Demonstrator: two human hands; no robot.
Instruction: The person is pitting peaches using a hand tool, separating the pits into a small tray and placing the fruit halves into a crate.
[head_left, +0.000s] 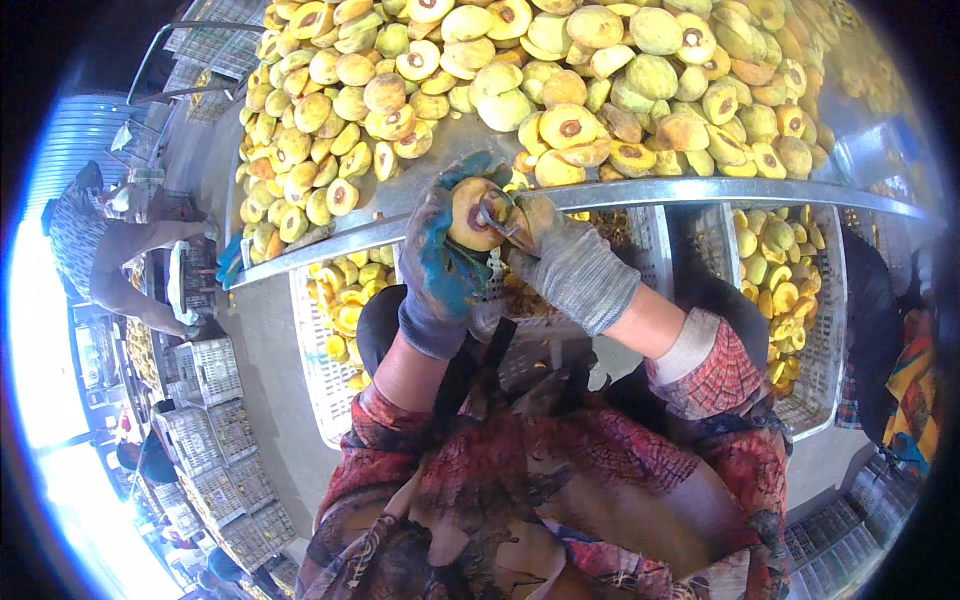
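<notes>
My left hand (435, 262), in a blue-coated work glove, grips a halved yellow peach (463, 219) with its cut face and pit cavity turned up. A curved metal pitting blade (491, 217) rests at the cavity. My right hand (574, 259), in a grey knit glove, holds this tool; its fingers hide most of the handle. Both hands are close together over the near rim of a metal table (390, 214). Beyond them lies a big heap of halved peaches (570, 127), many with pits still in the cut face.
White plastic crates of peach halves stand left (304, 375) and right (836, 360) of my legs. Another crate (656, 240), with dark scraps, sits below my hands. Blue gloves (230, 262) lie at the table's left corner. Crate stacks (217, 442) and a bent-over person (97, 240) are farther left.
</notes>
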